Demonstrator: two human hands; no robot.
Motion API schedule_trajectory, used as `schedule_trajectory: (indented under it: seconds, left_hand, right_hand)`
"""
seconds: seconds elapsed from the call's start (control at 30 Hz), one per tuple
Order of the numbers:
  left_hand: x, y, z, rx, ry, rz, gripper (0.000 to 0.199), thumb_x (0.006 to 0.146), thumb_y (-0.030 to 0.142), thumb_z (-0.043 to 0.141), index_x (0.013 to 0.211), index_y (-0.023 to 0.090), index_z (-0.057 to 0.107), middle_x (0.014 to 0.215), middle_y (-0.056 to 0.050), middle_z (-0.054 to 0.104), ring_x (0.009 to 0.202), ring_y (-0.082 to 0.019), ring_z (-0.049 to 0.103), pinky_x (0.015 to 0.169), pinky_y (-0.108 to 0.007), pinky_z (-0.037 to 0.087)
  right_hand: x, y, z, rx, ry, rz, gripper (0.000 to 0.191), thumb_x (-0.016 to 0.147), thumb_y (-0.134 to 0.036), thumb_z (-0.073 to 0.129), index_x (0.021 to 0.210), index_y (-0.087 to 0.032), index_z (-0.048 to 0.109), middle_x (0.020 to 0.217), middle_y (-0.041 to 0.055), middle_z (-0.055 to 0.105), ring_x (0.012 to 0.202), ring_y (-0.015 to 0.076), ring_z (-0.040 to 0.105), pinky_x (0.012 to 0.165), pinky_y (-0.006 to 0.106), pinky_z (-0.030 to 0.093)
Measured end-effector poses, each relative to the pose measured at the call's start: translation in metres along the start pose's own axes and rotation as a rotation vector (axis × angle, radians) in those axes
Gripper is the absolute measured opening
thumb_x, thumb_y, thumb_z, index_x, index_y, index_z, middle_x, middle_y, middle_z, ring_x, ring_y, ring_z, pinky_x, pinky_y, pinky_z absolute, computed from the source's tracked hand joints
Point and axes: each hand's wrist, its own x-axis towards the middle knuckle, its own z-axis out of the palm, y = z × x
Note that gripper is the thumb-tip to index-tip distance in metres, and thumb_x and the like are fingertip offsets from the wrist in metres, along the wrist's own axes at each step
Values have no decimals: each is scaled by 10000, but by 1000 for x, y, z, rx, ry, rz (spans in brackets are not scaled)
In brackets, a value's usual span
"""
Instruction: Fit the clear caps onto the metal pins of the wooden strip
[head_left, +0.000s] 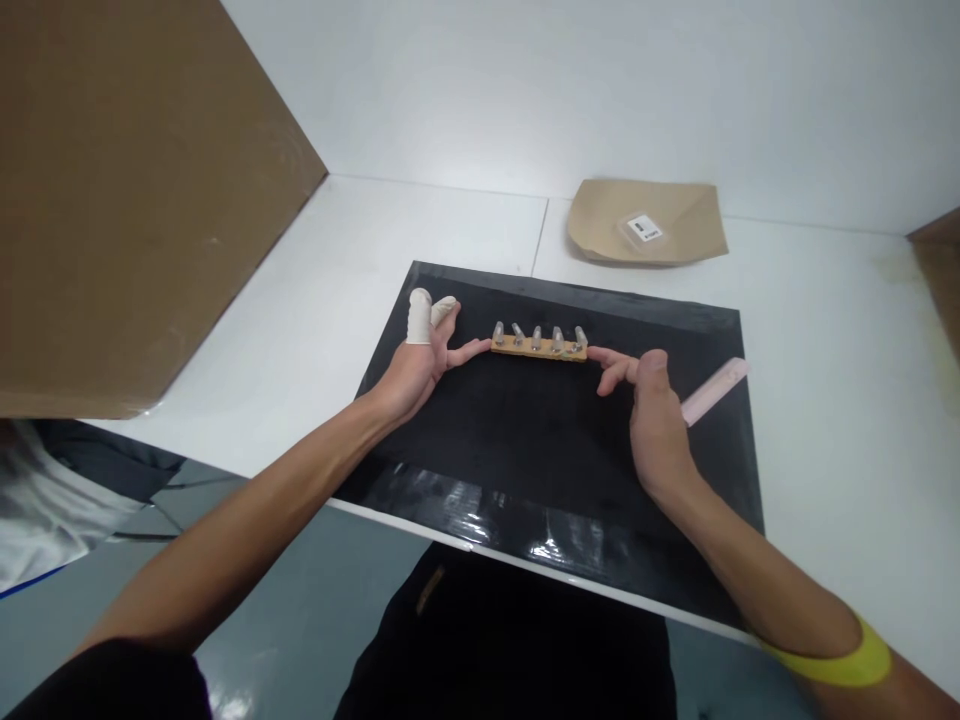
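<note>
A narrow wooden strip [529,347] lies across the black mat [510,430], with several small, clear greyish pieces shaped like nail tips [536,338] standing upright along it. My left hand [427,355] is open with fingers spread, and one outstretched fingertip touches the strip's left end. Whitish ribbed finger cots [420,315] cover two of its digits. From the other side, my right hand [649,410] reaches one extended finger to the strip's right end; its other fingers are partly bent. Beside that hand is a flat pale pink stick [716,390], its near end hidden behind the hand.
At the back of the white table [262,330], a brown paper sheet [690,215] bears a small clear case with a white label [643,230]. A large brown panel [150,200] stands at left. A white wall rises behind.
</note>
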Motion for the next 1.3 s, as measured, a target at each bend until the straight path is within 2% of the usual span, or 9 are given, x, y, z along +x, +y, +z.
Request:
schedule_trajectory:
  seconds: [0.17,0.33,0.43,0.57,0.73,0.9,1.07,1.2,1.3]
  left_hand:
    - [17,2,1,102,-73,30,777,1057,704,58,1700,272,119,1801,-58,42,1517,-323,473,1347,-483,209]
    - [31,-11,-5,184,-116,104,825,1017,785,128,1699,324,86,1802,-32,-6,1528,-344,460,1360,-483,166]
    - [34,-23,-13,255,-117,131,859,986,835,202,1692,355,105,1795,-41,88,1544,-352,436,1360,-497,154]
    - [32,-28,-27,373,-70,255,830,985,825,310,1671,385,155,1763,-51,218,1515,-341,486,1346,-530,202]
    - [16,-16,-36,433,-19,300,798,988,742,466,1645,338,261,1793,-58,79,1513,-353,487,1344,-539,230]
    - [-19,2,-44,515,3,397,841,908,644,689,1614,334,352,1788,-46,157,1528,-357,466,1336,-532,291]
    - [-34,-6,-49,670,154,399,510,907,553,717,1326,264,686,1616,-47,531,1560,-305,429,1354,-503,270]
    - [-25,-17,-44,762,112,409,425,911,512,702,1261,271,725,1631,-31,512,1583,-300,390,1366,-536,211]
    - [-23,-17,-37,792,74,415,415,924,507,679,1267,277,721,1639,-26,500,1597,-296,362,1369,-540,190]
  right_hand:
    - [15,3,2,-76,29,-39,772,977,-869,161,723,-251,549,1241,58,751,1274,335,624,1177,579,331]
    - [26,5,2,-234,-2,-127,784,1001,-831,125,723,-244,565,1159,54,767,1187,307,662,1100,513,383]
    - [27,4,1,-329,-21,-139,778,1010,-815,171,691,-237,583,1064,56,776,1153,313,668,1095,529,358]
    - [28,3,-6,-377,10,-109,662,989,-782,356,736,-234,629,1194,87,755,1282,349,613,1151,591,284]
    - [22,0,-37,-417,37,-30,554,942,-734,474,767,-239,653,1222,111,749,1241,367,631,1133,641,307]
    - [-13,0,-95,-574,152,-17,412,939,-643,562,848,-254,662,1316,87,708,1316,384,577,1153,644,251]
    - [-30,22,-132,-1010,221,-204,297,989,-470,553,1117,-226,660,1385,174,625,1308,439,532,1050,623,334]
    - [-7,37,-135,-1266,57,-414,374,981,-187,527,1338,-221,633,1442,185,573,1280,414,520,1038,590,355]
    - [19,39,-137,-1409,-88,-651,414,904,-45,530,1256,-194,689,1439,192,582,1276,396,512,1081,612,326]
